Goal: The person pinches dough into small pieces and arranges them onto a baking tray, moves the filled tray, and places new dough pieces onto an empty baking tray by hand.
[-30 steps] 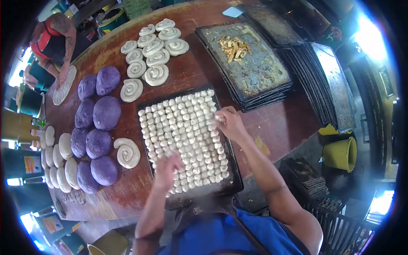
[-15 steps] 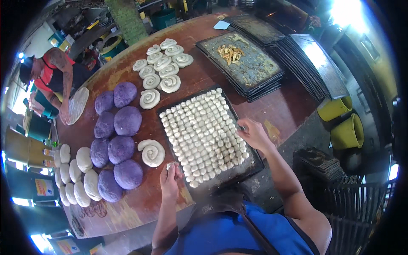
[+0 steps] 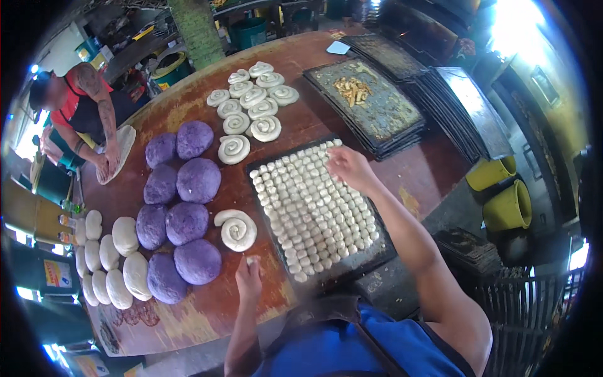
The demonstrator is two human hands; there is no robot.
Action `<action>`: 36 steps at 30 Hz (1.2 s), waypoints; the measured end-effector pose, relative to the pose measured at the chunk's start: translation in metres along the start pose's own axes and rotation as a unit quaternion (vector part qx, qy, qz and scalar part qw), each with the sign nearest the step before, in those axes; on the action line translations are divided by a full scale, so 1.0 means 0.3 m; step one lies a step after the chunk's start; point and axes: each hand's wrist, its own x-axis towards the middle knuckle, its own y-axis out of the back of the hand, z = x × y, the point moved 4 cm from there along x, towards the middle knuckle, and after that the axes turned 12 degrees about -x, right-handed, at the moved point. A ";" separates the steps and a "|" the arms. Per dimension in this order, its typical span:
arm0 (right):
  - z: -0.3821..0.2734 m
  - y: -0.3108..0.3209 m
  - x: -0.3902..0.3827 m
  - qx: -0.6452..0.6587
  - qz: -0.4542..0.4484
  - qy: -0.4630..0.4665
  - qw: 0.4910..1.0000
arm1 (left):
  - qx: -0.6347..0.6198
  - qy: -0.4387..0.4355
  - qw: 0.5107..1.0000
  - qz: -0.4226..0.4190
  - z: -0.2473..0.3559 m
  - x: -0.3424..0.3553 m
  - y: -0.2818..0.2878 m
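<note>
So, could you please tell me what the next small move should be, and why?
I'd probably have the left hand bring over the small pale piece it seems to pinch and set it on the tray: that hand is beside the tray, whose near edge shows a bare strip next to the rows of dough pieces.

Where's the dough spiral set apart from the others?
Head view, left of centre: the dough spiral lies between the purple dough balls and the dark tray.
</note>
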 end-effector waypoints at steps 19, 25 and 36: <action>-0.016 -0.498 1.185 -0.161 0.175 0.062 0.969 | 0.402 -0.208 0.886 0.100 -0.087 0.080 -0.126; -0.578 -0.479 0.537 0.174 0.000 0.276 0.945 | 0.413 -0.205 0.874 0.153 -0.092 0.014 -0.028; -0.279 -0.914 -0.276 -0.203 -0.293 0.330 0.874 | -0.148 -0.060 0.951 0.265 -0.199 -0.093 0.335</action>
